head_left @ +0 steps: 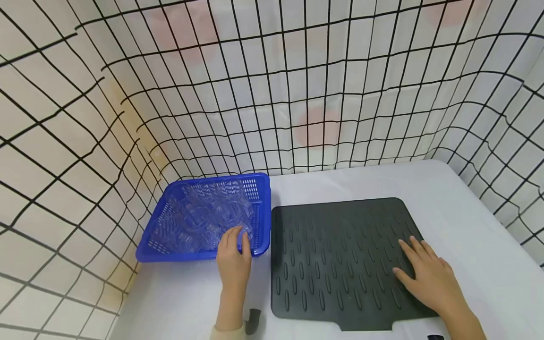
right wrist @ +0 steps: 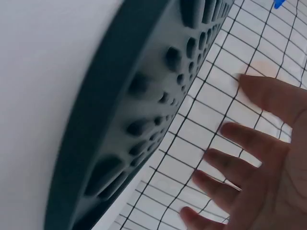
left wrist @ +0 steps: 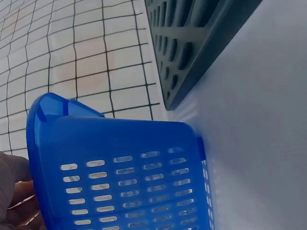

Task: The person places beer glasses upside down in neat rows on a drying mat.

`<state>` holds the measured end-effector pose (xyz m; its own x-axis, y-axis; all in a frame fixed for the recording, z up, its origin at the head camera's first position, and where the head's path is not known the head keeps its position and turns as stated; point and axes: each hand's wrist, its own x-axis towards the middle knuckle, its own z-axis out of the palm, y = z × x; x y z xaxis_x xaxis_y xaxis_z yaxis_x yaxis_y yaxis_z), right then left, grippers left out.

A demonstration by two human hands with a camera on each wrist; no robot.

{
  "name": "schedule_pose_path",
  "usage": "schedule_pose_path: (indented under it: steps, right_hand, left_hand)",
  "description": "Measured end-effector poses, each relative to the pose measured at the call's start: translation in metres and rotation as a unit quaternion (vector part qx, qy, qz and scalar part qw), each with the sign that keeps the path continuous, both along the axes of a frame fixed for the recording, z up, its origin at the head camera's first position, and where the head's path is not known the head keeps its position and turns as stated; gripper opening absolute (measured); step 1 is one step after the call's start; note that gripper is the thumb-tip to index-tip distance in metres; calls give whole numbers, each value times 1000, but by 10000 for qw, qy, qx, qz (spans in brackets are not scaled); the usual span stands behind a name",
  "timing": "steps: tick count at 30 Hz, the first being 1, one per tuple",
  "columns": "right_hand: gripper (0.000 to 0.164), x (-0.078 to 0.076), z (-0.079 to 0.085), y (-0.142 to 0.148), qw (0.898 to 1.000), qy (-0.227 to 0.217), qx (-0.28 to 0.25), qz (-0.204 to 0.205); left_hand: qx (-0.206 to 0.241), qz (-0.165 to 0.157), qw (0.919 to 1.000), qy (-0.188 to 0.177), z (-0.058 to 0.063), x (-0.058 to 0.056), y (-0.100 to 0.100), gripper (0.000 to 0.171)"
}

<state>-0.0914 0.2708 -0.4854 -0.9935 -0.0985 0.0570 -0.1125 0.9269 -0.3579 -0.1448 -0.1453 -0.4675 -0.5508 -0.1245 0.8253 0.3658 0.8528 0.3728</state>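
Observation:
A blue plastic basket (head_left: 267, 208) at the left holds several clear, see-through pieces (head_left: 197, 215); they overlap, so their exact kind is hard to make out. My left hand (head_left: 233, 257) reaches over the basket's front rim near its right corner, thumb and fingers apart beside the clear pieces. In the left wrist view the basket wall (left wrist: 120, 139) hides most of that hand (left wrist: 19, 196), and any contact with a piece is not visible. My right hand (head_left: 431, 276) is over the right edge of a dark ribbed mat (head_left: 335, 255), its fingers (right wrist: 249, 139) spread and holding nothing.
Black wire grid panels (head_left: 314, 94) backed with white sheeting stand around the back and sides. A white cloth (head_left: 352, 182) covers the table. The mat lies just right of the basket, with a short tab on its front edge.

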Motion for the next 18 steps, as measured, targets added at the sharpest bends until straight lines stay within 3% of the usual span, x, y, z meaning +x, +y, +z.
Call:
schedule_pose_path:
  steps: [8,12,18]
  right_hand:
    - [68,6,-14,15,9962,-811,301,111]
    - [72,8,-18,15,9934,-1110,284,62]
    - [75,7,-18,15,9911,-1290,314,23]
  left_hand:
    - [-55,158,9998,-89,4,-11,-5,11]
    - [52,473,9951,-864,9,-13,-5,19]
    - [300,943,9714,-2160,19,-15,-2,34]
